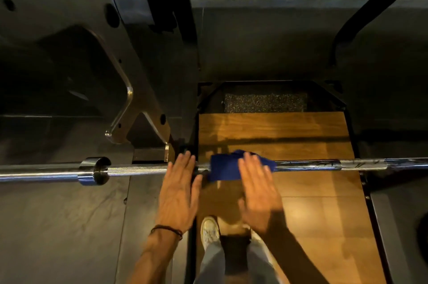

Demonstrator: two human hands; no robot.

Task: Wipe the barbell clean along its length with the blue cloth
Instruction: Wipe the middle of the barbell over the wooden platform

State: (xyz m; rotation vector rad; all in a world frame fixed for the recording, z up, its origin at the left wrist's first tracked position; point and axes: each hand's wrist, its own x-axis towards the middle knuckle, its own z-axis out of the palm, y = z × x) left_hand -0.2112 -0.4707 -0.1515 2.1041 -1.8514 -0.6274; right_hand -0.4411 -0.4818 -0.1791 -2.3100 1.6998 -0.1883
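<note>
Both hands lie flat with straight fingers, gripping nothing: right hand (259, 193) presses one blue cloth (225, 169) draped over one barbell (139, 170); left hand (179, 193) rests on the bar just beside the cloth, at its 9 o'clock. Barbell runs from 9 to 3 o'clock above one wooden platform (301, 130). One collar (98, 170) sits toward 9 o'clock. One white shoe (210, 231) shows at 6 o'clock.

Dim, warm light pools on the wooden platform (278, 130); edges fall dark, bent by wide-angle distortion.
</note>
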